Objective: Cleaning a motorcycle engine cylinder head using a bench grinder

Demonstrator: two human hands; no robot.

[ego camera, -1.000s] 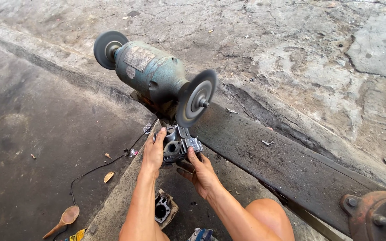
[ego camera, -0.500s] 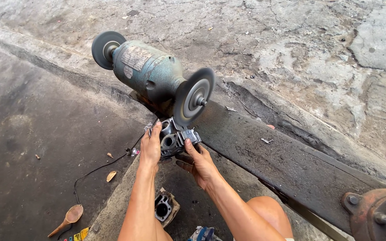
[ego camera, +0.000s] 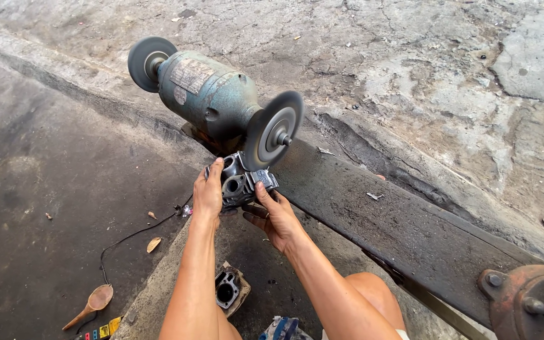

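Note:
A green bench grinder [ego camera: 212,97] sits on a dark wooden beam [ego camera: 398,226], with a grey wheel at each end. Both my hands hold a grey metal engine part [ego camera: 237,182] with round bores up against the near wheel [ego camera: 273,130]. My left hand [ego camera: 208,192] grips its left side, fingers up over the top edge. My right hand [ego camera: 277,214] grips its right and lower side, thumb on the part's face.
A second metal casting [ego camera: 228,291] lies on the concrete ledge below my arms. A wooden spoon [ego camera: 89,305] and a black cable [ego camera: 127,239] lie on the dark floor at left. A rusty machine [ego camera: 530,302] stands at the lower right. My bare knee [ego camera: 373,289] is below.
Both hands and the engine part stay pressed to the near wheel; the part has shifted slightly against it. The view moved a little.

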